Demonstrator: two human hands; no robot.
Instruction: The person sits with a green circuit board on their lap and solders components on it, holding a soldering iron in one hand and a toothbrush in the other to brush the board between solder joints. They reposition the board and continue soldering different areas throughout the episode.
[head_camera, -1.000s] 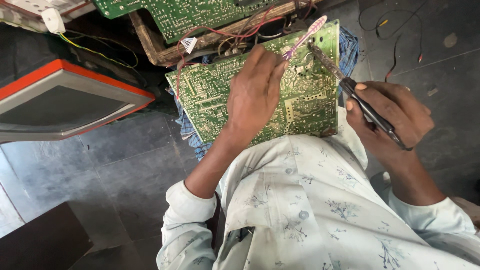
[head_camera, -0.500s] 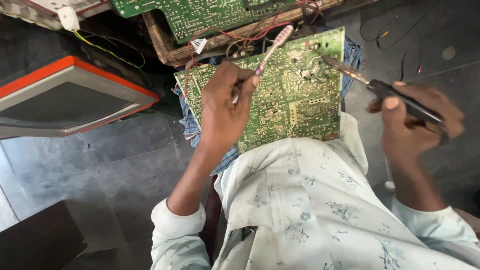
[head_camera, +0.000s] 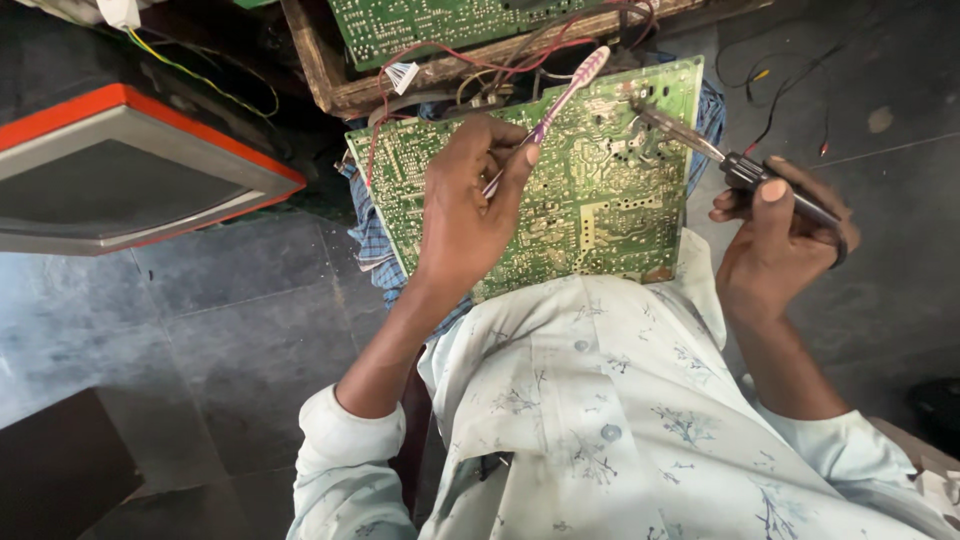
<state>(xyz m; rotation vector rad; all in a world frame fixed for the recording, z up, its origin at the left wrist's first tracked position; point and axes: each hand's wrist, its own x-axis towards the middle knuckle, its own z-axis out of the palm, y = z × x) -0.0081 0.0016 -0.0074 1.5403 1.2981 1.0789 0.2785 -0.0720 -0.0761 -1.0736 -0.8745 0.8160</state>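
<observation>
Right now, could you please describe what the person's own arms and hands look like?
Both arms wear a pale, whitish shirt printed with small grey-blue flowers. The left sleeve is rolled above the elbow, and the right sleeve too. The left hand and right hand are bare: no gloves, rings or watch show.

Left hand (head_camera: 462, 215) pinches a toothbrush (head_camera: 560, 100), bristle end over the top edge of the green board (head_camera: 590, 215) on the lap. Right hand (head_camera: 775, 250) grips a soldering iron (head_camera: 735, 170), tip on the board's upper right.
</observation>
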